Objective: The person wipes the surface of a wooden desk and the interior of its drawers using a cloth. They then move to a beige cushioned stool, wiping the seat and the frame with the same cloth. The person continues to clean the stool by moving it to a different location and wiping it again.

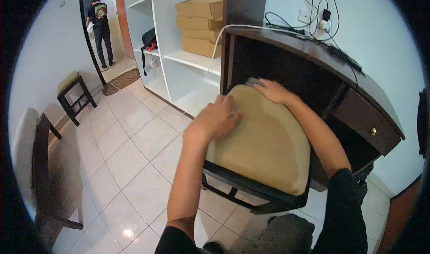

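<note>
A stool with a beige padded seat (pixel 260 143) and a black wooden frame (pixel 231 195) stands right in front of me. Darker, damp-looking patches show on the seat's upholstery. My left hand (pixel 218 118) is over the seat's left edge, fingers bent and blurred; whether it holds anything is unclear. At the far edge of the seat, my right hand (pixel 273 90) has its fingers over a small grey cloth-like piece (pixel 254 82), partly hidden by the fingers.
A dark wooden desk (pixel 362 109) stands behind the stool, with cables (pixel 285 27) on top. White shelving (pixel 191 62) holds cardboard boxes (pixel 201 25). Another stool (pixel 75 93) and a padded chair (pixel 37 166) stand left. A person (pixel 100 29) is beyond the doorway, past a brown mat (pixel 121 82).
</note>
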The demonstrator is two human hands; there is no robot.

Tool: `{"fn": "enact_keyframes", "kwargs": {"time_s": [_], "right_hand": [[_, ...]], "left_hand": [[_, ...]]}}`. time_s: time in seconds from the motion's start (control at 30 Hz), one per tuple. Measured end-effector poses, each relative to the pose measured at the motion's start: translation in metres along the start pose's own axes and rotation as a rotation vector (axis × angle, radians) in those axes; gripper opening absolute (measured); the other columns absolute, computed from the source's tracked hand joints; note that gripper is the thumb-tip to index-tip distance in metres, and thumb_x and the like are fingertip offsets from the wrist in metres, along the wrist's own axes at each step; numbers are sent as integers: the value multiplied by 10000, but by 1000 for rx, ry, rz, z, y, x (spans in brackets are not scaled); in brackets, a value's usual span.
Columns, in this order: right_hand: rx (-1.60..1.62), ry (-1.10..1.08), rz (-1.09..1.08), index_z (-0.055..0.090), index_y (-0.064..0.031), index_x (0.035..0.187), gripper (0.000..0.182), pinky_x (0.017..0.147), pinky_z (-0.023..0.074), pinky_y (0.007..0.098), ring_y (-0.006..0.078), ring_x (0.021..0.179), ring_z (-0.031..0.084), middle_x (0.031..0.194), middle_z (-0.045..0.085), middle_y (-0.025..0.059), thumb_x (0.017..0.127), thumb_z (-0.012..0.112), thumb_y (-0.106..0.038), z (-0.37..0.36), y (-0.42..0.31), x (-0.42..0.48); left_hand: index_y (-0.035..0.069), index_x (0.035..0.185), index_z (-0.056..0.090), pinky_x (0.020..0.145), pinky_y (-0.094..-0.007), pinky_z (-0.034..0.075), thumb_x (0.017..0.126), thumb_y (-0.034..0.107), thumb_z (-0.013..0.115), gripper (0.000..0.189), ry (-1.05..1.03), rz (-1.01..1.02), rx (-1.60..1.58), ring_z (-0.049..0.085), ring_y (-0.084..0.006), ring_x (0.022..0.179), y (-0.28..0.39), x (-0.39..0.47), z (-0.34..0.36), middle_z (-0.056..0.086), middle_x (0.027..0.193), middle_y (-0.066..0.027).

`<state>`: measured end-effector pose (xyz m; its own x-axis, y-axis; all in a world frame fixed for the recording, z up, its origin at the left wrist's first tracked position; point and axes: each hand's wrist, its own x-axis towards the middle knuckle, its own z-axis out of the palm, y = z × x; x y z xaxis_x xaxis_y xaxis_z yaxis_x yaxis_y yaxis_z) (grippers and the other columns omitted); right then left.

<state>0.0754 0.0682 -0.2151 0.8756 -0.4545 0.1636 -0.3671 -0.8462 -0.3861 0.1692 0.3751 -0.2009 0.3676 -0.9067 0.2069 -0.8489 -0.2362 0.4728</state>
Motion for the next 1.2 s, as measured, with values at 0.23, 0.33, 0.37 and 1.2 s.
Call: {"fn": "enact_keyframes", "kwargs": {"time_s": [0.23, 0.33, 0.37, 1.2], "right_hand": [[-16, 242, 40, 560, -42, 1504, 486, 1177, 452, 477, 402, 1460, 517, 1560, 544, 231, 1100, 579, -311, -33, 6, -186], [138, 260, 78, 544, -53, 1540, 497, 1277, 338, 494, 401, 1582, 362, 1627, 488, 209, 1082, 573, -246, -28, -26, -260], [140, 255, 87, 552, -51, 1534, 500, 1283, 324, 504, 405, 1587, 354, 1629, 487, 208, 1072, 577, -240, -28, -37, -279], [-230, 135, -74, 621, -77, 1453, 575, 1126, 491, 479, 404, 1361, 594, 1468, 615, 214, 1027, 597, -462, 12, -48, -51]], "left_hand": [[-49, 1378, 547, 1141, -529, 449, 1065, 398, 584, 547, 198, 294, 21, 560, -468, 1340, 9, -11, 16, 584, 1416, -296], [-47, 1375, 552, 1152, -521, 437, 1076, 395, 574, 534, 220, 268, 18, 563, -464, 1335, 15, -17, 21, 590, 1421, -276], [-39, 1376, 557, 1151, -522, 435, 1075, 396, 574, 529, 208, 242, -36, 566, -462, 1329, 22, -17, 19, 597, 1414, -271], [-17, 1477, 493, 1182, -513, 393, 1019, 305, 655, 582, 567, 265, -57, 528, -407, 1374, 31, -104, 56, 544, 1471, -236]]}}
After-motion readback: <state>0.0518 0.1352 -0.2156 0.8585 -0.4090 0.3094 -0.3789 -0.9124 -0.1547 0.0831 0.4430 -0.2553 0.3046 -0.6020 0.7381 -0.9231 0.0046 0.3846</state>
